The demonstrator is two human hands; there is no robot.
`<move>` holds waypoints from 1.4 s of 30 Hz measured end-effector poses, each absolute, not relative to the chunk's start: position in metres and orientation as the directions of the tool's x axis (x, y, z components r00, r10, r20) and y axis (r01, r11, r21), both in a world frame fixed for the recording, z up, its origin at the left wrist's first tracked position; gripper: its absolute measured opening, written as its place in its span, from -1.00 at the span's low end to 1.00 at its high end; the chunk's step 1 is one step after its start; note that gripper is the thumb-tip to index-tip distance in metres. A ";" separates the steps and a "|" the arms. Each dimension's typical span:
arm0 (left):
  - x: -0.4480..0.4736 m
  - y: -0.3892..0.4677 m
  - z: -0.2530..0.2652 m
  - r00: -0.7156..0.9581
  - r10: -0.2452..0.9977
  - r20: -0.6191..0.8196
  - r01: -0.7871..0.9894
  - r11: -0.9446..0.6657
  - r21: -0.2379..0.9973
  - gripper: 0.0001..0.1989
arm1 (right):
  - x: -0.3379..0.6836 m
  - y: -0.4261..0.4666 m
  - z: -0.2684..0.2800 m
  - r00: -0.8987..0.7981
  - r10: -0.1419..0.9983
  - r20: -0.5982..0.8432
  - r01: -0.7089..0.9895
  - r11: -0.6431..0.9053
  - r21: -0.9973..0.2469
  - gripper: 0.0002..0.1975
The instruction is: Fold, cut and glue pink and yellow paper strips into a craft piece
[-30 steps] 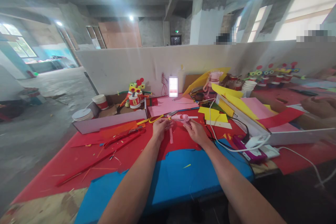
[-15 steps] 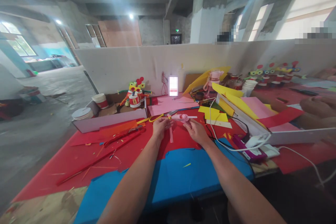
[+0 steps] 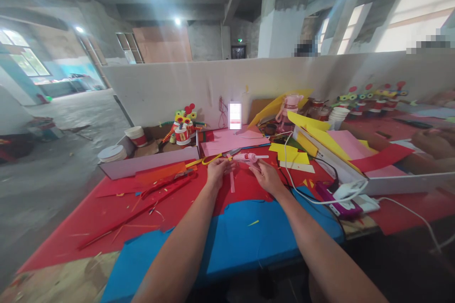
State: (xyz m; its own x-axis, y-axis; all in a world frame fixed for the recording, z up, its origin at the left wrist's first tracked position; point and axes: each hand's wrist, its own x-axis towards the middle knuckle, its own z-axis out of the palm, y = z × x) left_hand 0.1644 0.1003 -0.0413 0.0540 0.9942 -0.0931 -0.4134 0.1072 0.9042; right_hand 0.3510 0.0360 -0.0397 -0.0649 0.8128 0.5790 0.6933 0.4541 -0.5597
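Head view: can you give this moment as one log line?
left hand: on pink strip | right hand: holds glue gun | red sheet underneath

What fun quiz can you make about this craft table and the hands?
1. True or false: the pink glue gun is held by the right hand.
2. Which sheet lies nearest the person: A blue sheet, B pink sheet, C yellow sheet?
3. Fill in: the left hand pinches a thin pink ____.

Key: 1 true; 2 A; 3 strip.
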 end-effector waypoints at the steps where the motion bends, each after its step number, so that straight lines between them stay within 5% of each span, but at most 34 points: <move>1: 0.164 0.101 -0.042 0.053 0.994 -0.094 -0.415 0.108 0.904 -0.83 | 0.351 0.036 -0.039 -0.059 0.813 0.580 0.682 0.457 -0.571 -0.65; 10: 0.162 0.102 -0.040 0.078 0.991 -0.108 -0.440 0.131 0.888 -0.85 | 0.359 0.040 -0.038 0.009 0.931 0.365 0.472 0.318 -0.822 -0.70; 20: 0.157 0.102 -0.037 0.111 0.987 -0.118 -0.447 0.156 0.881 -0.87 | 0.363 0.042 -0.040 0.075 0.937 0.341 0.356 0.294 -0.887 -0.68; 27: 0.154 0.104 -0.036 0.109 0.985 -0.131 -0.478 0.168 0.862 -0.93 | 0.379 0.069 -0.057 0.240 0.963 0.125 0.228 0.069 -0.971 -0.70; 34: 0.154 0.102 -0.034 0.104 0.987 -0.122 -0.464 0.156 0.872 -0.90 | 0.397 0.092 -0.071 0.278 0.853 0.441 0.679 0.151 -0.719 -0.68; 39: 0.158 0.098 -0.032 0.086 0.991 -0.099 -0.441 0.127 0.889 -0.87 | 0.387 0.081 -0.057 0.408 0.756 0.512 0.783 -0.001 -0.622 -0.77; 42: 0.162 0.095 -0.030 0.105 0.991 -0.086 -0.421 0.123 0.899 -0.83 | 0.363 0.079 -0.044 0.350 0.749 0.563 0.754 0.131 -0.643 -0.83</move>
State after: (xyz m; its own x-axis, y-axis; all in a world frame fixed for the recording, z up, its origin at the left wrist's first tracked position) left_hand 0.1618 0.0952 -0.0298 0.1055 0.9907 -0.0857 -0.4209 0.1226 0.8988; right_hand 0.3626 0.0788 -0.0441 0.3497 0.7487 0.5632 0.7544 0.1314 -0.6431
